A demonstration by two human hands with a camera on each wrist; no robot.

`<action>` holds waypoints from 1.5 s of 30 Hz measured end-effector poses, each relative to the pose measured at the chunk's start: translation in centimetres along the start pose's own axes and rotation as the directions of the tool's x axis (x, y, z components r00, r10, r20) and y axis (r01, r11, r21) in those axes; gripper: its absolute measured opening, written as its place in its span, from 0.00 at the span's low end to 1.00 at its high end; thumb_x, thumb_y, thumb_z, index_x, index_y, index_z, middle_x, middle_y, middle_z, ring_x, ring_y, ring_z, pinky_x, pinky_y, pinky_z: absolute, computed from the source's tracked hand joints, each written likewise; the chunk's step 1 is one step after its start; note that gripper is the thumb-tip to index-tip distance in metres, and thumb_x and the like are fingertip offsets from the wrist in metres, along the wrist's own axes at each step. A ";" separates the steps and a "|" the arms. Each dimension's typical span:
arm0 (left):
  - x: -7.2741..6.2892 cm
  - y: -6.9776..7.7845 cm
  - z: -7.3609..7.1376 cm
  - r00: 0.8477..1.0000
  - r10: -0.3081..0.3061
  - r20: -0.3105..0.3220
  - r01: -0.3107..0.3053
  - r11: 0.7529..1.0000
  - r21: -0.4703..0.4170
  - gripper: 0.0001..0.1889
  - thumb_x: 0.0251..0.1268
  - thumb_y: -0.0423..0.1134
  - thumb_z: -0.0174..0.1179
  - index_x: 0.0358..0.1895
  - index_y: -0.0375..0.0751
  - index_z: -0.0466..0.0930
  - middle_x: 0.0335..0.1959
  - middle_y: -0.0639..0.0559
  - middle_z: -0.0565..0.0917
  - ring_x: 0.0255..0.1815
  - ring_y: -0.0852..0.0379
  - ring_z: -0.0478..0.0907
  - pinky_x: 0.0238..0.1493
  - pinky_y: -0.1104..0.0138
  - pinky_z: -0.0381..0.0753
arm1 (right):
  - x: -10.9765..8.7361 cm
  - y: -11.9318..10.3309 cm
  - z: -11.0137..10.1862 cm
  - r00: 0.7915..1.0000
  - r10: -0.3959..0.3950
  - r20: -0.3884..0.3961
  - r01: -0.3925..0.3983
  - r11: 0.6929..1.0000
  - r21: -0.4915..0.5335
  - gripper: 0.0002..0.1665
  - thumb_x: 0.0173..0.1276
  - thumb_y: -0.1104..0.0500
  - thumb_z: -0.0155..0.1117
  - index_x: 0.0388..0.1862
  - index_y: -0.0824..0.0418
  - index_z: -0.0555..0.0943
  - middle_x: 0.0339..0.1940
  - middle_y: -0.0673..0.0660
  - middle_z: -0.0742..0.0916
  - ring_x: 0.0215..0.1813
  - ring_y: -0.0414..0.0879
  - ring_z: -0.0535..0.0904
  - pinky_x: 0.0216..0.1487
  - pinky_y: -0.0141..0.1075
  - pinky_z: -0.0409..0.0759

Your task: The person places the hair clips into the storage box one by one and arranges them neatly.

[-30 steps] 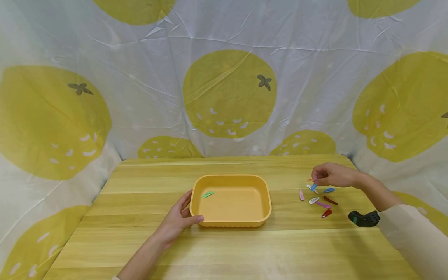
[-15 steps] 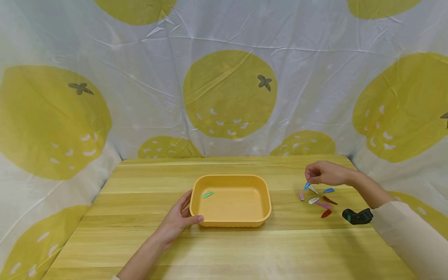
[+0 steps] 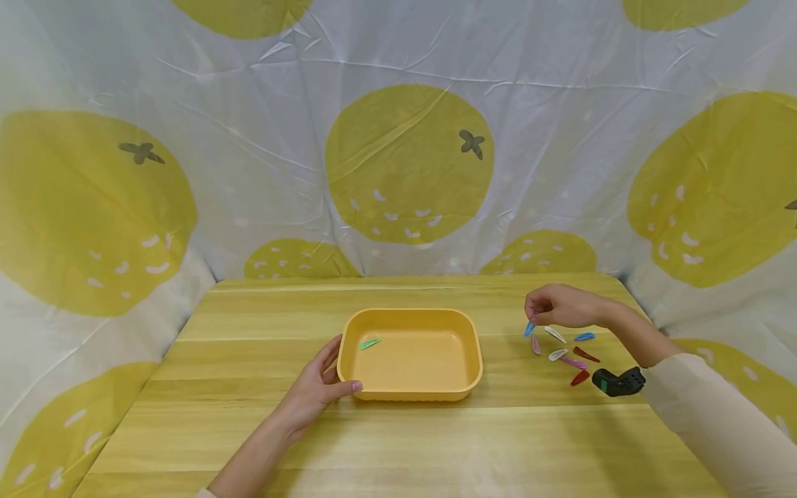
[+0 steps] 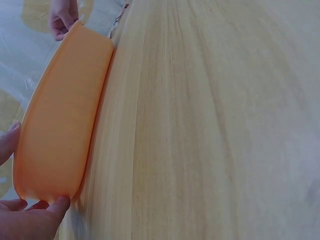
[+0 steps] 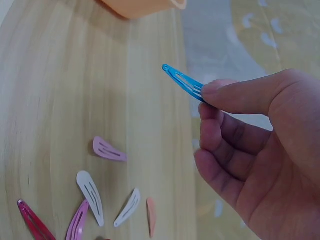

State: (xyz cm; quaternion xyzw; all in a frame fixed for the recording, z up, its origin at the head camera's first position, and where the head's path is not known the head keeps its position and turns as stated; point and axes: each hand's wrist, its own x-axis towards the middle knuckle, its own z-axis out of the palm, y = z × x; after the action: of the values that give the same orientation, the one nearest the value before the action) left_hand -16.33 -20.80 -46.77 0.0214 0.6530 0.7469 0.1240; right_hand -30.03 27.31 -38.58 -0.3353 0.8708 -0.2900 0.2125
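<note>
A blue clip [image 5: 183, 83] is pinched by the right hand [image 3: 563, 306], right of centre in the head view. At lower centre, a tray [image 3: 423, 363] holding a green clip [image 3: 370, 344] is gripped at its left end by the left hand [image 3: 316, 387]; other clips [image 3: 557, 355] are strewn at lower right.

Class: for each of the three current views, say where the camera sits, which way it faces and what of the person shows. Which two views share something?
Head: worn on the head, facing forward and down at the tray and table; left hand, right hand and forearms show.
Left wrist: on that wrist, facing along the tray's outer side; left hand at lower left, right hand at top.
Right wrist: on that wrist, facing loose clips and the tray's edge; right hand only.
Shared: head and right wrist both show the held blue clip.
</note>
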 end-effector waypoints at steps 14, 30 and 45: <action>-0.1 -0.2 0.1 1.000 0.001 -0.002 -0.001 1.000 0.008 0.55 0.59 0.22 0.73 0.84 0.38 0.45 0.84 0.39 0.50 0.77 0.36 0.60 0.60 0.63 0.79 | 1.3 -1.3 0.4 0.996 -0.093 0.012 0.093 0.996 -0.011 0.07 0.78 0.64 0.62 0.36 0.60 0.80 0.23 0.46 0.74 0.25 0.39 0.66 0.31 0.35 0.69; -0.1 0.3 -0.2 1.000 0.011 0.013 -0.011 1.000 0.016 0.55 0.61 0.23 0.72 0.84 0.38 0.44 0.84 0.39 0.49 0.78 0.36 0.59 0.59 0.64 0.79 | 4.5 -3.6 1.0 0.994 -0.112 0.006 0.112 0.994 -0.011 0.06 0.77 0.66 0.62 0.37 0.60 0.80 0.23 0.47 0.75 0.27 0.41 0.66 0.33 0.35 0.68; -0.1 0.2 -0.1 1.000 -0.003 -0.002 0.003 1.000 0.018 0.54 0.60 0.22 0.72 0.84 0.38 0.44 0.84 0.39 0.49 0.77 0.36 0.61 0.59 0.63 0.80 | 8.1 -6.1 2.6 0.982 -0.189 -0.005 0.188 0.981 -0.053 0.06 0.75 0.65 0.66 0.36 0.58 0.79 0.25 0.47 0.78 0.28 0.41 0.69 0.33 0.35 0.69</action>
State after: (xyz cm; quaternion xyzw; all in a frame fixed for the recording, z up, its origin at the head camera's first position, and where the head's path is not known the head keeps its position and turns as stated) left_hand -16.25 -20.94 -46.54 0.0206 0.6597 0.7409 0.1242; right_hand -31.27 16.97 -38.00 -0.4201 0.8435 -0.2879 0.1708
